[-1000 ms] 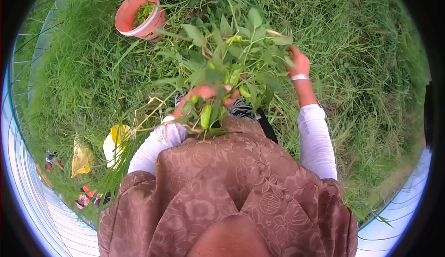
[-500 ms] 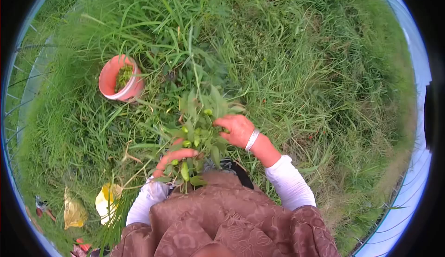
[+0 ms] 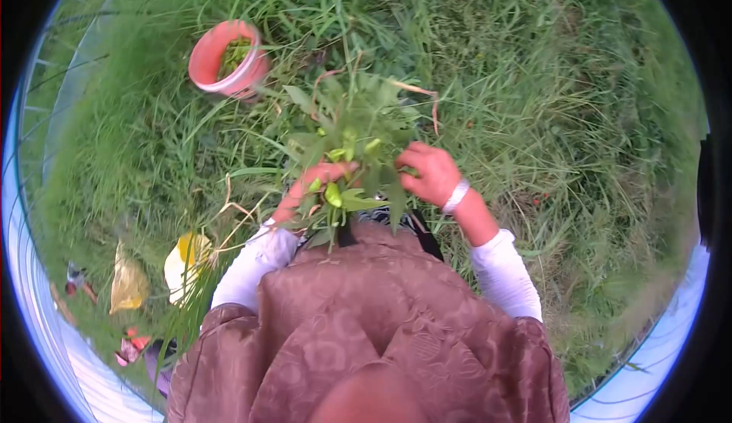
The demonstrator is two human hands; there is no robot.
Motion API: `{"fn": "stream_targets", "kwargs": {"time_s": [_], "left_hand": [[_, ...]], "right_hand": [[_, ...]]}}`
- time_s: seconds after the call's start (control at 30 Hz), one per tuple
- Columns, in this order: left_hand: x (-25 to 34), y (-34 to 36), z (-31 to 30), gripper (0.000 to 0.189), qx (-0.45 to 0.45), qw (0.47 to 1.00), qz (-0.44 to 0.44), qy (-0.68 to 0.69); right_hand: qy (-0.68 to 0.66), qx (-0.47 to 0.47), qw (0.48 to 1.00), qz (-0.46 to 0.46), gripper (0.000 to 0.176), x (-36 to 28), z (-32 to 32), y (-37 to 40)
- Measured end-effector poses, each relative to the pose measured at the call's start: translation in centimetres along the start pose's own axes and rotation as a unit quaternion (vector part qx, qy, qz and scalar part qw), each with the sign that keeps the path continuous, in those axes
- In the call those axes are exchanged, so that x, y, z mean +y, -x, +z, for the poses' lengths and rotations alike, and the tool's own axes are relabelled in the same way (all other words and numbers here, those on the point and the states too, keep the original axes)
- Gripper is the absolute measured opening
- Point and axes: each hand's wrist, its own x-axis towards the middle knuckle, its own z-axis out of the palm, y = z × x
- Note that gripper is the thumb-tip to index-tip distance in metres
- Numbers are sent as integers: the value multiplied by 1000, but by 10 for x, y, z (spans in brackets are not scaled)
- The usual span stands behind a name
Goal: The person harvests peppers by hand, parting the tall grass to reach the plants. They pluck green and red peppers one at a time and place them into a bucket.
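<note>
Starting at lower left: noting a yellow-brown sack [image 3: 127, 280] in the grass [image 3: 168, 141] and, just right of it, a white-and-yellow bag [image 3: 179, 269]; finding both too small and blurred for reading any print. Below these, observing a red-and-pink patch [image 3: 133, 345], too indistinct for naming. At upper left, recording a pink bucket [image 3: 210, 56] with a whitish rim, containing green pods [image 3: 235, 55].

Moving to mid-frame: seeing the left hand [image 3: 324, 171], bare beyond a white sleeve [image 3: 255, 267], holding a leafy plant [image 3: 358, 118] among its stems, fingers curling inward. Locating the plant at centre, bearing green peppers [image 3: 333, 194] beside the left fingers. Below it, observing a brown garment [image 3: 366, 293] with a tonal pattern; not distinguishing figures from lettering.

Right of centre: seeing the right hand [image 3: 433, 173] at the plant's right edge, fingers bending narrow, green showing at the fingertips; not managing to tell grip from mere touch. Noting a pale wristband [image 3: 456, 197], blurring too much for reading.
</note>
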Motion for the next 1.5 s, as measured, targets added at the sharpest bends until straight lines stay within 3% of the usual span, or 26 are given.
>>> {"fn": "stream_targets", "kwargs": {"time_s": [0.07,0.13,0.17,0.2,0.23,0.27,0.3,0.37,0.4,0.43,0.47,0.5,0.53,0.57,0.67,0.73,0.83,0.93,1.03,1.1,1.17,1.23,1.3,1.4,1.43,1.5], "left_hand": [[2,-3,0,40,25,999,36,-14],[-26,-25,-23,27,5,990,140,25],[-39,-39,-49,35,-40,976,171,-132],[-32,-36,-41,35,-36,976,171,-130],[-23,-32,-31,38,-36,984,153,-86],[-12,-28,-17,41,-35,989,136,-41],[-1,-24,-6,40,7,986,100,-135],[-12,-21,-3,33,15,981,150,-126],[-21,-35,-4,32,38,952,166,-256],[-15,-29,1,28,35,932,285,-219],[10,-8,14,41,81,923,166,-337],[-4,-15,10,40,112,884,313,-329],[-12,-30,2,39,72,870,357,-333],[-16,-39,-3,39,23,853,398,-337],[-17,-36,1,38,60,831,426,-352],[-21,-43,-5,38,87,829,404,-377],[-16,-34,-10,36,42,842,415,-343],[-12,-33,-18,32,0,872,371,-319],[-13,-33,-20,31,-9,867,390,-309],[-15,-36,-24,33,30,841,425,-334],[-15,-34,-25,33,68,818,448,-354],[-16,-34,-21,31,100,841,371,-380],[-20,-34,-20,32,140,814,379,-417],[-16,-36,-16,29,77,856,316,-402],[-15,-36,-18,30,34,896,287,-337],[-5,-31,-20,32,-12,929,252,-271]], "right_hand": [[-20,11,1000,-16,15,3,-9,-2],[-34,19,999,-21,15,-5,-17,-4],[-90,92,992,15,14,-12,-24,-7],[-143,165,975,50,14,-19,-32,-10],[-145,167,974,53,13,-24,-40,-14],[-147,163,974,50,13,-33,-46,-16],[-132,155,978,42,13,-45,-51,-19],[-91,128,987,24,13,-60,-43,-30],[-54,122,990,34,15,-58,-34,-34],[-18,116,992,41,16,-49,-21,-44],[-24,42,996,79,19,-34,-14,-46],[-20,-32,992,120,22,-21,-9,-50],[-82,-52,985,144,22,-18,-5,-52],[-138,-71,972,175,23,-17,-3,-54],[-127,-67,975,171,23,-30,-1,-55],[-166,-73,970,161,21,-27,2,-59],[-226,-111,954,162,16,-22,-3,-65],[-254,-158,935,189,16,7,1,-65],[-304,-160,905,249,24,2,6,-66],[-465,-105,846,240,35,-11,17,-66],[-483,-104,830,257,42,-25,20,-68],[-282,-175,914,233,40,-26,18,-72],[-241,-162,928,234,36,-24,21,-75],[-218,-217,927,213,31,-19,10,-78],[-216,-211,927,221,31,-5,12,-76],[-207,-204,952,97,28,22,21,-71]]}}
